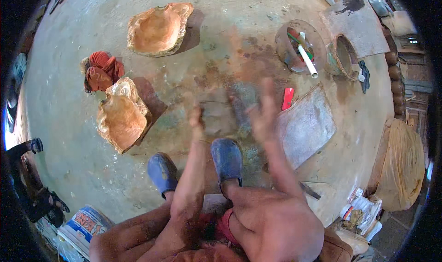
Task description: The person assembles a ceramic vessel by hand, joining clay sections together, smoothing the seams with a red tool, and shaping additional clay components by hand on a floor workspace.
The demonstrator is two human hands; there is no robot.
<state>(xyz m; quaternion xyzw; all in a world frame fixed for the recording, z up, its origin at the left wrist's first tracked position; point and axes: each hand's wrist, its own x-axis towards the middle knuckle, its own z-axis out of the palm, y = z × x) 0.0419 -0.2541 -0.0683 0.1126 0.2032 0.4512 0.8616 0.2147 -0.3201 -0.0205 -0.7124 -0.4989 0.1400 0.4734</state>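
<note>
Both hands are raised over the floor in front of my knees, blurred by motion. My right hand (pixel 262 117) has its fingers spread, with nothing seen in them. My left hand (pixel 197 119) is turned edge-on, and its fingers are too smeared to read. Between the hands is a dull grey patch or flat piece (pixel 216 117); whether it touches the left hand I cannot tell. Left of my hands sits a rough-edged, shell-like bowl (pixel 122 121), tan-orange inside. A similar bowl (pixel 159 30) lies farther off.
A red cloth bundle (pixel 101 70) lies behind the nearer bowl. At far right are a clear basin (pixel 287 54) holding a white tube (pixel 307 61), and a dirty bucket (pixel 337 57). A red packet (pixel 287 98) and grey board (pixel 308 128) lie right. Blue clogs (pixel 227 159) cover my feet.
</note>
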